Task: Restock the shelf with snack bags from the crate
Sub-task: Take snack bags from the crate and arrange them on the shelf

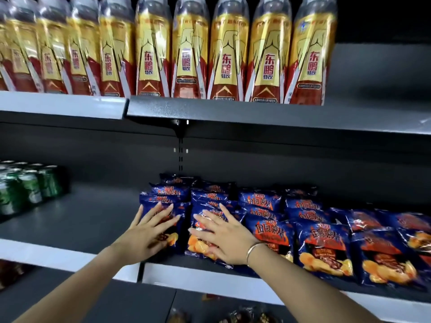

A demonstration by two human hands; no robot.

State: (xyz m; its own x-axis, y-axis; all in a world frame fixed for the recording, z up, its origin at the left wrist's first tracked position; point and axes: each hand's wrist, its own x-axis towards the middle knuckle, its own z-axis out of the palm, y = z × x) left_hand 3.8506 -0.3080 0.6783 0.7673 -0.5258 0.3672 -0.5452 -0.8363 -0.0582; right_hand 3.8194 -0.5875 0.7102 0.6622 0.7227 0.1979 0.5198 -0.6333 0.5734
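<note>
Dark blue snack bags (pixel 321 243) with orange chips printed on them lie in several rows on the grey middle shelf (pixel 88 213). My left hand (pixel 149 231) lies flat, fingers spread, on the front bag of the leftmost row (pixel 173 237). My right hand (pixel 224 236) lies flat, fingers spread, on the front bag of the row beside it (pixel 198 245). A thin bangle sits on the right wrist. Neither hand grips a bag. The crate is out of view.
Gold-and-red drink bottles (pixel 186 50) fill the upper shelf. Green cans (pixel 28 185) stand at the left end of the middle shelf, with bare shelf between them and the bags. A white shelf edge (pixel 205 278) runs along the front. More packets show on the shelf below (pixel 245 315).
</note>
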